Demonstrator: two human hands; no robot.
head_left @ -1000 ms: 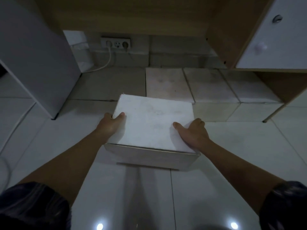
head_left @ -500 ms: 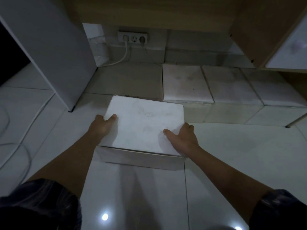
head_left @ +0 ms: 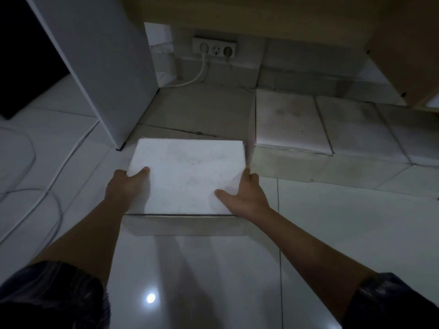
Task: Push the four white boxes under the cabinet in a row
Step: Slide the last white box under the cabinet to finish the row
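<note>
A: Nearest us at six o'clock, both forearms reach out of dark sleeves over the glossy floor (head_left: 194,269). What has changed in the last second?

B: We have slid the white box (head_left: 187,176) left and forward. A second ago it sat square in front of the row's first box; now it lines up with the open slot. Its right far corner is just beside the nearest placed box (head_left: 289,119) at one o'clock, though we cannot tell if they touch.

A: So the fourth box is aimed, not yet home?

B: We judge so. Three boxes lie in a row under the cabinet (head_left: 403,43) from one to three o'clock, and the bare gap at twelve o'clock awaits this one. A straight push should finish it.

A: And our hands?

B: The left hand (head_left: 128,186) clasps the box's near left corner, thumb on the lid, fingers hidden down the side. The right hand (head_left: 244,198) lies flat at the near right edge, thumb spread on top, fingers along the side. Both press rather than lift.

A: Beyond?

B: The white panel (head_left: 99,67) stands at eleven o'clock, the wall socket (head_left: 213,47) and its cable farthest at twelve.
</note>
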